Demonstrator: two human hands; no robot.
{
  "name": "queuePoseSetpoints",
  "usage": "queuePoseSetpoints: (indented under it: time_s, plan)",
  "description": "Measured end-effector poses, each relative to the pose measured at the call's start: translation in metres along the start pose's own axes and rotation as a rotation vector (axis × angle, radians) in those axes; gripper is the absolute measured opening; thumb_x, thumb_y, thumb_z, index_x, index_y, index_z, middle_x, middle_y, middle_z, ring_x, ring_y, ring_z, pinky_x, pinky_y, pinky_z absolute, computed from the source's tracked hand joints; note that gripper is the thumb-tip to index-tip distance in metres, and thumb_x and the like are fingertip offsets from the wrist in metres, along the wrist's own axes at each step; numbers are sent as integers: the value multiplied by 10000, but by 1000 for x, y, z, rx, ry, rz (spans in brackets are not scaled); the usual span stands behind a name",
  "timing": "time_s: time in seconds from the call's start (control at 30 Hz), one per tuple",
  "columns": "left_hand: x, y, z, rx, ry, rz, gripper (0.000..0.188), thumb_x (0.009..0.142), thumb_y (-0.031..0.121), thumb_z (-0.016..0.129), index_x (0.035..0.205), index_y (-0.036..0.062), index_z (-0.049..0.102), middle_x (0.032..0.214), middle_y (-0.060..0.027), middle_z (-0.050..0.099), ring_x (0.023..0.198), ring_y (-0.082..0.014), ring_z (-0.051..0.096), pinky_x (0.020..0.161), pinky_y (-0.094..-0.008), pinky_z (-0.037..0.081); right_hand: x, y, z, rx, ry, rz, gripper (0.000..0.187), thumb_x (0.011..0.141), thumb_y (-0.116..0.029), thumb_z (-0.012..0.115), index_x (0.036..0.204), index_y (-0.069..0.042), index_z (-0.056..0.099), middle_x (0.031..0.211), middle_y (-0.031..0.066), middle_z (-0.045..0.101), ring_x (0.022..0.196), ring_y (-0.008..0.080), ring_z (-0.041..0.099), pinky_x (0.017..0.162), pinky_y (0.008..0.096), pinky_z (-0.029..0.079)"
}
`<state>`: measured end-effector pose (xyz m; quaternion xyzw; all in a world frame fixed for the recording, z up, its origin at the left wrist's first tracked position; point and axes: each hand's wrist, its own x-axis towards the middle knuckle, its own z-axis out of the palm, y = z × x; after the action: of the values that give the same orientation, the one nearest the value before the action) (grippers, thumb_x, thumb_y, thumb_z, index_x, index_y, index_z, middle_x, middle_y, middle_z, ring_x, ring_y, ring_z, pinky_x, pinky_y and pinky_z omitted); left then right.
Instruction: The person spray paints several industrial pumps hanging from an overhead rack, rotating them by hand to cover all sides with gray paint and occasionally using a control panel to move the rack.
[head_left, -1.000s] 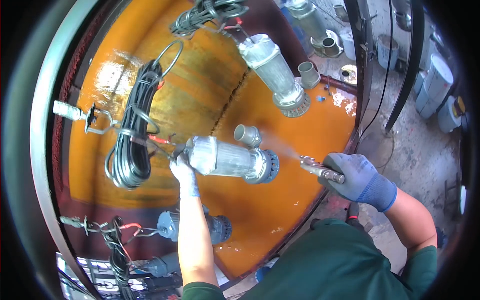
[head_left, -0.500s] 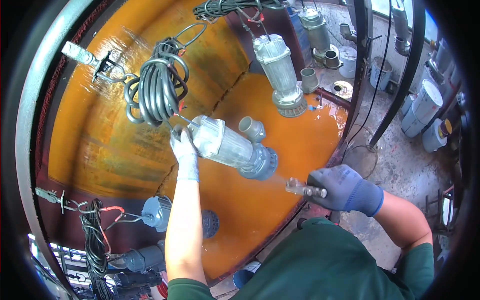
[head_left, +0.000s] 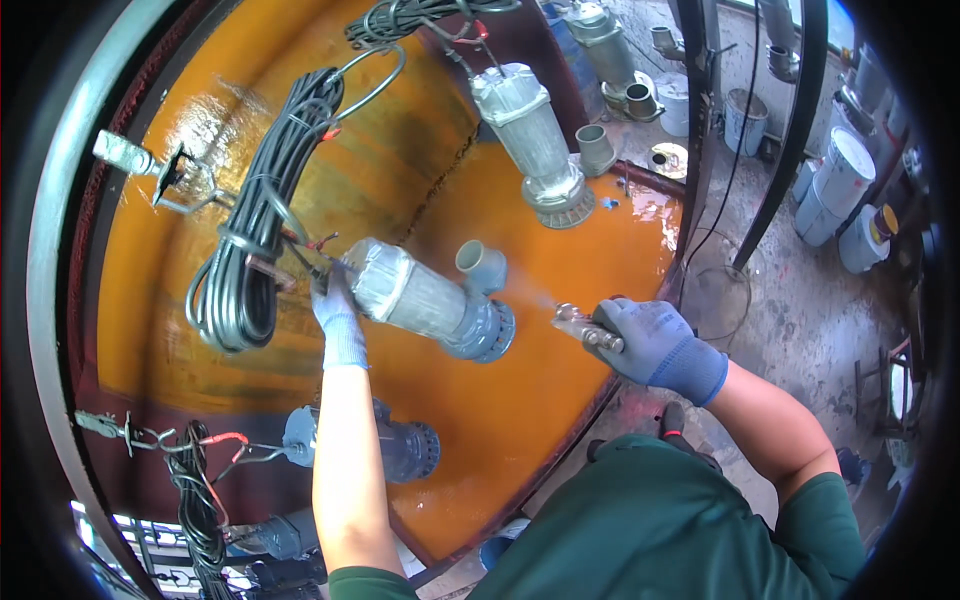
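Note:
A grey submersible pump (head_left: 412,292) hangs tilted before me, its lower end blue-grey and its flanged outlet (head_left: 481,266) pointing up. At its upper end my left hand (head_left: 340,322), in a pale glove, is closed round the top fitting; the fingers are partly hidden. A coiled black cable (head_left: 262,215) hangs beside that hand from a hook. My right hand (head_left: 655,345), in a blue-grey glove, grips a metal spray gun (head_left: 586,328). A fine mist leaves its nozzle toward the outlet, with a gap between gun and pump.
Behind hangs a second grey pump (head_left: 528,135); a bluish one (head_left: 405,450) hangs at the lower left. An orange-coated booth wall (head_left: 300,330) curves round them. Dark posts (head_left: 795,130), white buckets (head_left: 838,185) and a loose pipe fitting (head_left: 595,150) stand to the right.
The pump has turned slightly and the cable coil has swung, now hanging lower and to the left. The gun's mist has shifted from the pump's lower end up toward the outlet.

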<state>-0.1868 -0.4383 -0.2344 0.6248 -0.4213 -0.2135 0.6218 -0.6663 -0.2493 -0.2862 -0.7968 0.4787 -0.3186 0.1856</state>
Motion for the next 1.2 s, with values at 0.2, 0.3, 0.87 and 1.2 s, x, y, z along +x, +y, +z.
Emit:
queuePoseSetpoints:
  time_s: [0.2, 0.3, 0.87, 1.2]
  plan:
    - [-81, 30, 20, -200, 33, 125, 460, 1050, 263, 677, 1352, -78, 612, 1339, -197, 649, 1123, -262, 642, 983, -428, 533, -32, 21, -9, 282, 123, 290, 284, 950, -286, 765, 1069, -50, 663, 918, 196, 718, 872, 404, 722, 757, 500, 556]
    - [-79, 5, 17, 182, 221, 436, 493, 969, 181, 773, 1335, -116, 630, 1245, -227, 686, 1087, -281, 653, 977, -447, 540, -50, 16, -26, 530, 5, 276, 269, 934, -280, 788, 1032, -50, 688, 917, 201, 735, 882, 405, 735, 776, 481, 563]
    - [-73, 26, 38, 22, -131, 191, 449, 990, 143, 753, 1370, -62, 633, 1281, -142, 701, 1101, -215, 667, 983, -363, 535, -76, 40, -74, 545, 8, 210, 236, 911, -201, 809, 1027, -35, 689, 855, 198, 690, 788, 390, 708, 704, 452, 546]
    - [-63, 49, 40, -77, -313, -22, 557, 1040, 186, 664, 1548, 1, 532, 1483, -142, 624, 1309, -251, 612, 1114, -398, 477, -85, 68, -80, 470, -77, 174, 263, 899, -243, 819, 974, -49, 657, 813, 197, 670, 814, 413, 706, 711, 490, 538]
